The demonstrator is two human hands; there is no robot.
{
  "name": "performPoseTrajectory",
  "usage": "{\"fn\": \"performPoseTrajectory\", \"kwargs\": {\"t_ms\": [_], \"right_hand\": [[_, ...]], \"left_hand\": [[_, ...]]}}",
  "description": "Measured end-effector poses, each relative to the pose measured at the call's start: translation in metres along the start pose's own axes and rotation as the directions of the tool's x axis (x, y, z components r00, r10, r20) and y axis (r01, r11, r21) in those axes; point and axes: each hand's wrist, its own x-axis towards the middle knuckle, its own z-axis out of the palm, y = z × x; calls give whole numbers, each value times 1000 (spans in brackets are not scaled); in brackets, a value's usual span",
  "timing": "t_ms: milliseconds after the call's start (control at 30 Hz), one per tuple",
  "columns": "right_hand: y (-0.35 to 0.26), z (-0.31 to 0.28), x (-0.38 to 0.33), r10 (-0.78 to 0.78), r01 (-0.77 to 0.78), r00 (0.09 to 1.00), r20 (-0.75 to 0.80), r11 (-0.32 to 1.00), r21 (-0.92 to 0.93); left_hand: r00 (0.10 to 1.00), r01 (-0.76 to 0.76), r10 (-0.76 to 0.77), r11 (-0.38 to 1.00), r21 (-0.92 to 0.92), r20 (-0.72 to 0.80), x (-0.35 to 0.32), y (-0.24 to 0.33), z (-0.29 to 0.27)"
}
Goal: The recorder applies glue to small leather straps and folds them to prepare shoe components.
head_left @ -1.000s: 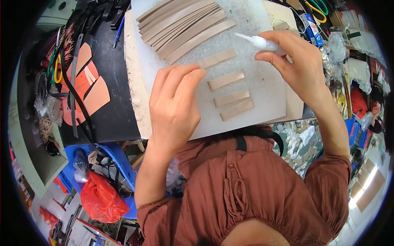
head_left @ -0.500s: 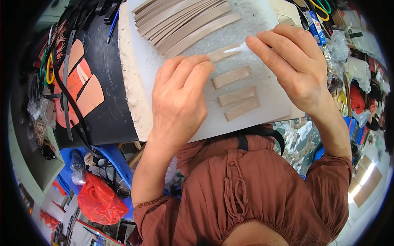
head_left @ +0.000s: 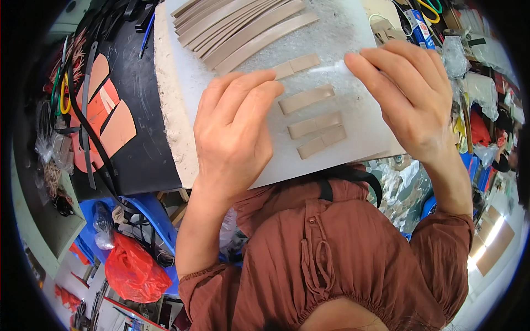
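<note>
On a whitish board (head_left: 361,116) lies a fan of long beige strips (head_left: 237,33). Below it are several short folded strips (head_left: 307,99), one under another. My left hand (head_left: 234,124) pinches the left end of the uppermost short strip (head_left: 297,66), thumb and forefinger closed on it. My right hand (head_left: 408,91) is closed round a small white bottle with a thin pointed nozzle (head_left: 326,69). Most of the bottle is hidden by the fingers. Its tip points left, just beside the right end of the held strip, and is slightly blurred.
A black work surface at left (head_left: 152,138) bears orange-pink cut pieces (head_left: 118,129) and a blue pen (head_left: 146,34). Below stands a blue bin (head_left: 157,218) with a red plastic bag (head_left: 135,270). Beyond the board's right edge lie a small blue-and-white box (head_left: 418,27) and clear plastic bags (head_left: 480,96).
My right hand has drawn the nozzle to the right, off the held strip's surface. My left hand keeps hold of the strip. The whole view has shifted slightly.
</note>
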Motion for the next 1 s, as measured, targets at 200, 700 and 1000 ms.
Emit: {"fn": "performPoseTrajectory", "kwargs": {"t_ms": [200, 700, 1000], "right_hand": [[-1, 17, 9, -40, 40, 999, -9, 999, 0], [-1, 16, 11, -6, 5, 1000, 25, 1000, 11], [-8, -9, -10, 49, -54, 996, 79, 997, 57]], "left_hand": [[998, -2, 0, 999, 46, 64, 1, 0, 4], [992, 56, -57, 998, 12, 109, 3, 6, -2], [995, -44, 45, 999, -23, 93, -3, 12, -10]]}}
